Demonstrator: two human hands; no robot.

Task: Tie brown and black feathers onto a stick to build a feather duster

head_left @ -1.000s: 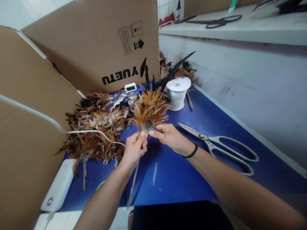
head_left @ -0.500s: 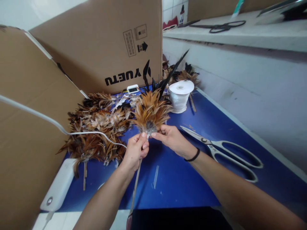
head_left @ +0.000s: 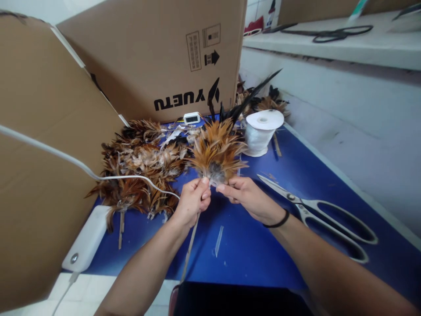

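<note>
A feather duster [head_left: 217,151] with orange-brown feathers and long black plumes stands upright between my hands. My left hand [head_left: 194,199] is closed around its thin stick [head_left: 190,245], just below the feathers. My right hand [head_left: 250,195] is closed in a pinch at the right side of the feather base, by a whitish binding. Its fingertips are partly hidden, so any tape or loose feather there cannot be made out. Metal scissors [head_left: 301,202] lie right of my right hand. Behind the duster stands a spool of clear tape-like strip [head_left: 261,138].
Piled brown feathers [head_left: 141,162] cover the left of the blue table [head_left: 250,250]. A white cable [head_left: 115,177] crosses them. A white power bank [head_left: 87,239] lies in front. Cardboard boxes [head_left: 141,57] rise behind and left. A small digital display [head_left: 191,118] sits at the back. Black scissors [head_left: 342,34] rest on a ledge.
The whole view has shifted, so the table's things appear farther right. Both hands stay at the duster's feather base, with only slight movement of the fingers.
</note>
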